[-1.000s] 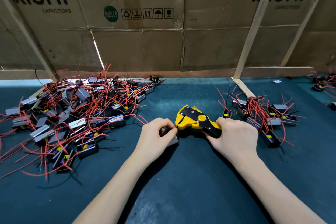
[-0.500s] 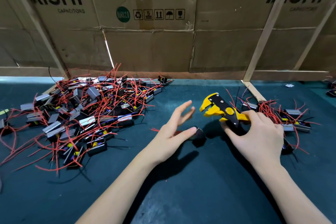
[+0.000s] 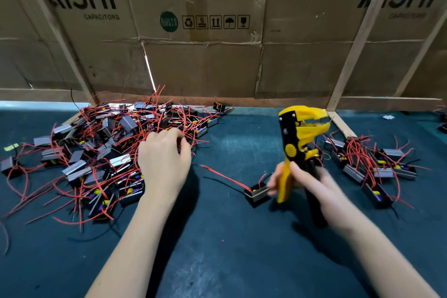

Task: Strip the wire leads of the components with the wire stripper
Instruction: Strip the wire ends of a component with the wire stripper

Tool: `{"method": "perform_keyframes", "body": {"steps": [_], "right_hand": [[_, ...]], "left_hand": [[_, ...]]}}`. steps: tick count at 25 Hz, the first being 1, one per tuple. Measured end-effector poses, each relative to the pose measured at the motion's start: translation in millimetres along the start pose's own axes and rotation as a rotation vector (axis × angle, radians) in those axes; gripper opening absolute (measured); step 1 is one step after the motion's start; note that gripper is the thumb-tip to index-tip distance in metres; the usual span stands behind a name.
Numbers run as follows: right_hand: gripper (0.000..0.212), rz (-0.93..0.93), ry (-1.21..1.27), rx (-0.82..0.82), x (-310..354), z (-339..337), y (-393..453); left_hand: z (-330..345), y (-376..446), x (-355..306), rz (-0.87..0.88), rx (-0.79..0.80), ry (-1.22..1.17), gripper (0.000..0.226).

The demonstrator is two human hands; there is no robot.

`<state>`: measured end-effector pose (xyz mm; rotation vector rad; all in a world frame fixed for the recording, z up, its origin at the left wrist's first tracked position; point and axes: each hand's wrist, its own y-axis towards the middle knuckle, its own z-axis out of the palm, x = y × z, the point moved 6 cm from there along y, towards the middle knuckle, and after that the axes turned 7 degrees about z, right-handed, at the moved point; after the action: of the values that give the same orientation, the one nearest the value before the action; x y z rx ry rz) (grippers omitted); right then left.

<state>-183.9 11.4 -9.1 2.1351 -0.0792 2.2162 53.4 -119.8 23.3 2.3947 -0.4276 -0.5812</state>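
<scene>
My right hand (image 3: 312, 189) grips the handles of the yellow and black wire stripper (image 3: 296, 143) and holds it upright above the mat, jaws pointing right. One black component (image 3: 257, 194) with a long red lead lies on the mat just left of that hand's fingertips. My left hand (image 3: 164, 159) is at the right edge of the big pile of components with red leads (image 3: 96, 152). Its fingers curl down among the wires, and what they touch is hidden.
A smaller pile of components (image 3: 372, 167) lies to the right of the stripper. A cardboard wall (image 3: 205, 63) with wooden slats (image 3: 355, 38) closes off the back of the dark green mat (image 3: 229, 249).
My left hand let go of the component, opened and moved left to the big pile. My right hand lifted the stripper and turned it upright. The component now lies on the mat.
</scene>
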Motion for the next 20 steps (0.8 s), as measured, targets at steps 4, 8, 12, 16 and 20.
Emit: {"method": "perform_keyframes", "body": {"steps": [4, 8, 12, 16, 20], "right_hand": [[0.05, 0.239, 0.376, 0.149, -28, 51, 11], [0.027, 0.17, 0.512, -0.097, -22, 16, 21], [0.034, 0.076, 0.124, -0.479, -20, -45, 20], [0.035, 0.054, -0.028, -0.676, -24, -74, 20], [0.041, -0.026, -0.138, -0.606, -19, -60, 17]], "left_hand": [[12, 1, 16, -0.077, 0.152, 0.089, 0.013], [23, -4, 20, -0.096, 0.274, 0.157, 0.019], [26, -3, 22, -0.08, 0.303, 0.185, 0.025], [23, -3, 20, -0.041, 0.272, 0.253, 0.02], [16, -1, 11, 0.02, 0.189, 0.112, 0.018]]}}
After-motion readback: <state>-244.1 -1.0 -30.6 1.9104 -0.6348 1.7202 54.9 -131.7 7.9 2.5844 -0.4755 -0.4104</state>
